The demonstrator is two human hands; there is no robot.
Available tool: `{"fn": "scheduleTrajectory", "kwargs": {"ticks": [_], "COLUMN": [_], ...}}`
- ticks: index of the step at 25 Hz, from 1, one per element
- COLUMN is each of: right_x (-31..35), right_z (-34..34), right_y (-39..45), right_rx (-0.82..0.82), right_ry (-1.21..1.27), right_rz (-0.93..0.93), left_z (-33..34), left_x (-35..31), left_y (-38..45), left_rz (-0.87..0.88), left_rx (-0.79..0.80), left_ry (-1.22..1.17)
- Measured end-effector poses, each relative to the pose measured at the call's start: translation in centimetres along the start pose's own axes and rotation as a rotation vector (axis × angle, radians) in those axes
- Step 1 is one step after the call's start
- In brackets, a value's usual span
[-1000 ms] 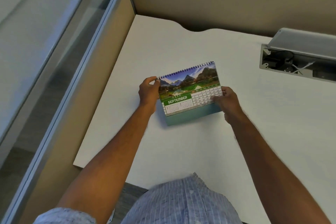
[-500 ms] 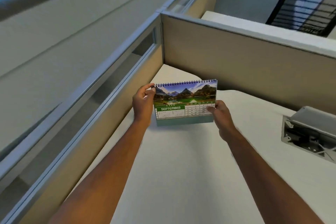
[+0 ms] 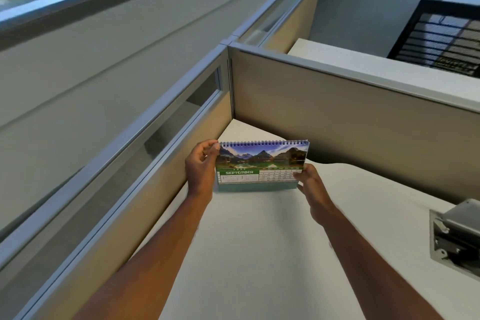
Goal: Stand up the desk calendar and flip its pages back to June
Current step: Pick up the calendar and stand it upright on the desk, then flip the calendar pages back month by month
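Note:
The desk calendar (image 3: 261,163) is a spiral-bound flip calendar with a mountain-lake photo and a green SEPTEMBER banner. It stands upright near the far left corner of the white desk (image 3: 259,241), its teal base at the desk surface. My left hand (image 3: 201,169) grips its left edge, thumb and fingers pinching the top left corner by the spiral. My right hand (image 3: 309,184) holds the lower right corner, thumb lying on the date grid. The calendar's back side is hidden.
Beige cubicle partitions (image 3: 350,117) close the desk at the back and left, with a glass strip on the left one. An open grey cable box (image 3: 454,236) is sunk into the desk at the right. A black mesh chair back (image 3: 441,39) shows beyond the partition.
The calendar went from tilted back on the desk to upright, still held by both hands. The head camera tilted up, so the partitions and the chair came into view.

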State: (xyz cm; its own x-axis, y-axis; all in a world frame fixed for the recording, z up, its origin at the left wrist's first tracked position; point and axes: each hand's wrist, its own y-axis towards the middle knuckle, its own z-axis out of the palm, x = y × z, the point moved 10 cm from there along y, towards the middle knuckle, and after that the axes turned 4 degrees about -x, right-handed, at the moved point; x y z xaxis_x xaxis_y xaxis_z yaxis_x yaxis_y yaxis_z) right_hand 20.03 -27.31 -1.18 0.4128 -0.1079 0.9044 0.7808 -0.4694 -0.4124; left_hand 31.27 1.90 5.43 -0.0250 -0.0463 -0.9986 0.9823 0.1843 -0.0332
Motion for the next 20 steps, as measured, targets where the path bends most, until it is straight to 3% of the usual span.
{"fn": "scheduleTrajectory", "kwargs": {"ticks": [7, 13, 15, 20], "right_x": [-1.1, 3.0, 4.5, 7.3], "right_z": [0.1, -1.6, -1.9, -2.2], "right_y": [1.5, 1.0, 1.4, 2.2], "right_rx": [0.007, -0.263, -0.292, -0.255], "right_ry": [0.005, 0.172, 0.026, -0.629], "right_rz": [0.016, -0.028, -0.013, -0.006], "left_z": [0.5, 0.7, 0.6, 0.5], "left_x": [1.9, 2.8, 3.3, 3.8], "left_y": [0.9, 0.6, 0.6, 0.5], "left_rz": [-0.057, -0.156, -0.202, -0.244], "left_rx": [-0.023, -0.023, -0.034, -0.041], "left_ry": [0.003, -0.12, -0.148, -0.126]}}
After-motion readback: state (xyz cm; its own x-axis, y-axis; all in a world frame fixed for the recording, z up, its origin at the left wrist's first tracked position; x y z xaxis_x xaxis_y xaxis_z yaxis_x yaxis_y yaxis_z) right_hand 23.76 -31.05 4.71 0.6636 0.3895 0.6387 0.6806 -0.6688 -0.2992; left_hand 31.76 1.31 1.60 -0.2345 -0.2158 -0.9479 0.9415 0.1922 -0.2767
